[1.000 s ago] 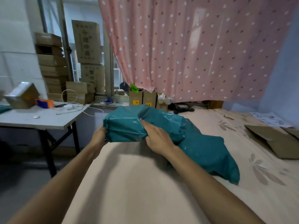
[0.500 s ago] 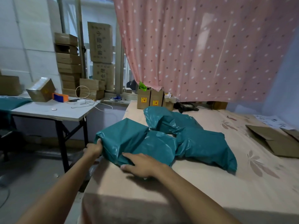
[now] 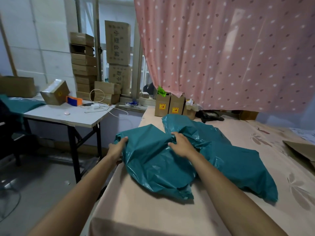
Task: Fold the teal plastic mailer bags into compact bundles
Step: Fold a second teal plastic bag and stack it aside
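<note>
A crumpled teal mailer bag [image 3: 153, 164] lies near the left edge of the pink bed [image 3: 153, 215]. My left hand [image 3: 118, 147] grips its far left corner, fingers curled over the plastic. My right hand [image 3: 182, 145] pinches a bunched fold at the bag's upper right. Behind and to the right lie two more teal mailer bags, one at the back [image 3: 189, 126] and one stretching toward the right [image 3: 243, 169], partly under the front one.
Small cardboard boxes [image 3: 168, 106] stand at the bed's head under a pink dotted curtain [image 3: 221, 53]. Flat cardboard [image 3: 300, 150] lies at the right edge. A white table [image 3: 71, 114] with boxes and cables stands to the left, with floor between.
The bag was lifted up a second ago, then set down on the bed. My right hand moved from the near edge up to the bag's top right; the bag has spread out flatter.
</note>
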